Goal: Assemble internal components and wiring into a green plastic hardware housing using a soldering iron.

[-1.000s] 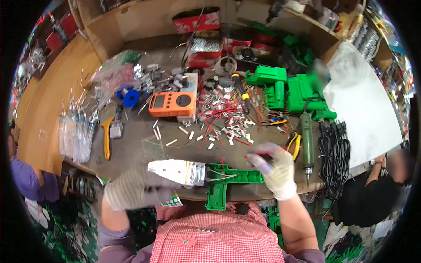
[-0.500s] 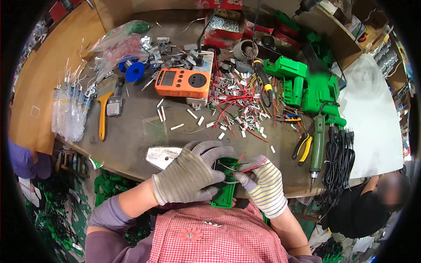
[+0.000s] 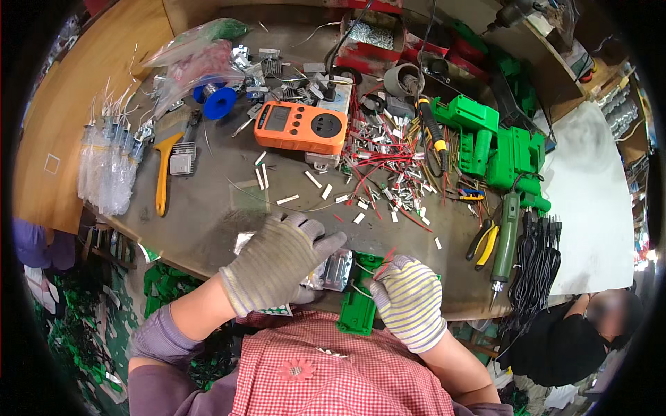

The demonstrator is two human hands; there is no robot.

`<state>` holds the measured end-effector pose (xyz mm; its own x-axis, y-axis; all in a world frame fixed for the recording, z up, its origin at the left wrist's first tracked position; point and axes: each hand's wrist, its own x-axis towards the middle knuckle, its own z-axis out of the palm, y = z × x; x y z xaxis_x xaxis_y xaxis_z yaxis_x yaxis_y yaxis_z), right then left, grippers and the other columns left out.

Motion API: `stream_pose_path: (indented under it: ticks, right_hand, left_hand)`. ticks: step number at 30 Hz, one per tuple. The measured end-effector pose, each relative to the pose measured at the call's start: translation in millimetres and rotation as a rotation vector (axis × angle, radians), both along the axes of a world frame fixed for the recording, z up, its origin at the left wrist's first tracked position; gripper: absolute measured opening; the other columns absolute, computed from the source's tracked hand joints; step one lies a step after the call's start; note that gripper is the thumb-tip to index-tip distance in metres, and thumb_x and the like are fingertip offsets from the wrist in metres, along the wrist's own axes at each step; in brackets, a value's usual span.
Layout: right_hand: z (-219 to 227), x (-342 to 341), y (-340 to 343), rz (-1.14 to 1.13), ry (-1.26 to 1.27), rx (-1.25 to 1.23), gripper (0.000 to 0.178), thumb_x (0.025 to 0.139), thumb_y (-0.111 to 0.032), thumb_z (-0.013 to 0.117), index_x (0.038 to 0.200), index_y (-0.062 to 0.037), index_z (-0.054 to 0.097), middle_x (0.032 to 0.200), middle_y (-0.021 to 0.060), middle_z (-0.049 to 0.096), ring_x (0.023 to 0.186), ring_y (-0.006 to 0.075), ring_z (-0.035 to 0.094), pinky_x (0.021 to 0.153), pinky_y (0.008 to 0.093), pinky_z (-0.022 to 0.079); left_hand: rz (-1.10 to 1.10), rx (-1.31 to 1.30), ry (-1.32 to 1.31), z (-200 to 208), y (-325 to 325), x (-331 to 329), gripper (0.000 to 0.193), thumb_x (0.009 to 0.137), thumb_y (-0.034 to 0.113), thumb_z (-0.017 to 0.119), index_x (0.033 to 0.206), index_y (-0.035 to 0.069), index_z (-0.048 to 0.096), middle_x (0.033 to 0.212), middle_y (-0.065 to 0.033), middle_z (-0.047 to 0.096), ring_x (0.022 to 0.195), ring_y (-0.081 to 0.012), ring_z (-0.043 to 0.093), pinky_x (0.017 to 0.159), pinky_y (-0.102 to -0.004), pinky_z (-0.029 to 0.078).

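My left hand (image 3: 274,263), in a striped grey glove, is spread at the front edge of the bench with its fingers apart. Between its forefinger and thumb lies a shiny clear-and-silver part (image 3: 338,269); whether the palm touches it is hidden. Right of that part, a green plastic housing half (image 3: 357,308) sits at the bench edge, its open side up. My right hand (image 3: 411,301), in a paler striped glove, is closed over the housing's right side. Its thumb and finger pinch a red wire (image 3: 386,263). Pale wire loops cross the housing's inside.
An orange meter (image 3: 302,127) stands mid-bench beside a pile of red wires and white sleeves (image 3: 388,159). To the right lie pliers (image 3: 483,244), a green electric screwdriver (image 3: 506,236), green housings (image 3: 499,152) and black cords (image 3: 534,267). A yellow-handled brush (image 3: 164,173) lies left. A person (image 3: 562,340) sits at far right.
My left hand has moved left off the green housing, and its fingers have spread. The clear-and-silver part now shows beside it. My right hand stays at the housing with the red wire.
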<state>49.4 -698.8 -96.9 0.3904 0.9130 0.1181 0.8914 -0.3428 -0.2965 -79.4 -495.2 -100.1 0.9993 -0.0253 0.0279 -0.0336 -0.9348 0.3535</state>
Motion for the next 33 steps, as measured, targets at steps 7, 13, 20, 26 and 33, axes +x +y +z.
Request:
stream_pose_path:
  ticks: [7, 13, 20, 26, 33]
  right_hand:
    - [12.0, 20.0, -11.7, 0.067, -0.122, 0.311, 0.044, 0.078, -0.038, 0.076, 0.105, -0.0078, 0.06, 0.081, 0.0133, 0.06, 0.078, 0.0359, 0.062, 0.068, 0.0431, 0.048]
    - [17.3, 45.9, -18.6, 0.258, 0.711, -0.12, 0.053, 0.086, -0.034, 0.07, 0.125, -0.0014, 0.056, 0.097, 0.0232, 0.067, 0.089, 0.0431, 0.066, 0.076, 0.0472, 0.052]
    - [-6.6, 40.8, -29.3, 0.225, 0.486, 0.014, 0.044, 0.086, -0.027, 0.069, 0.122, -0.0025, 0.06, 0.09, 0.0207, 0.068, 0.083, 0.0414, 0.066, 0.072, 0.0458, 0.053]
    - [12.7, 46.5, -20.6, 0.201, 0.699, -0.111, 0.044, 0.087, -0.026, 0.072, 0.122, -0.0011, 0.062, 0.098, 0.0203, 0.07, 0.088, 0.0366, 0.07, 0.078, 0.0392, 0.056]
    - [10.9, 37.2, -26.8, 0.025, 0.94, -0.056, 0.033, 0.09, -0.018, 0.068, 0.118, 0.0002, 0.066, 0.104, 0.0196, 0.071, 0.095, 0.0323, 0.07, 0.084, 0.0346, 0.055]
  left_hand:
    - [-0.007, 0.36, -0.118, 39.7, -33.1, -4.0, 0.04, 0.082, 0.026, 0.061, 0.121, 0.018, 0.066, 0.083, -0.0041, 0.057, 0.069, -0.0202, 0.063, 0.061, -0.0358, 0.048]
    - [-0.064, 0.429, -0.114, 52.8, -43.5, -3.2, 0.038, 0.083, 0.026, 0.059, 0.12, 0.02, 0.065, 0.081, -0.0015, 0.055, 0.065, -0.0169, 0.059, 0.056, -0.0336, 0.045]
    - [-0.05, 0.437, -0.106, 55.8, -49.8, -2.3, 0.039, 0.082, 0.026, 0.059, 0.12, 0.019, 0.065, 0.084, -0.0014, 0.056, 0.065, -0.0167, 0.058, 0.055, -0.0334, 0.044]
    - [-0.039, 0.431, -0.112, 55.2, -48.6, -5.6, 0.039, 0.082, 0.026, 0.059, 0.12, 0.019, 0.064, 0.084, -0.0005, 0.055, 0.065, -0.0162, 0.058, 0.055, -0.0327, 0.043]
    - [-0.024, 0.441, -0.108, 59.0, -54.3, -8.5, 0.04, 0.082, 0.027, 0.059, 0.121, 0.02, 0.064, 0.082, -0.0006, 0.054, 0.065, -0.0163, 0.058, 0.055, -0.0339, 0.043]
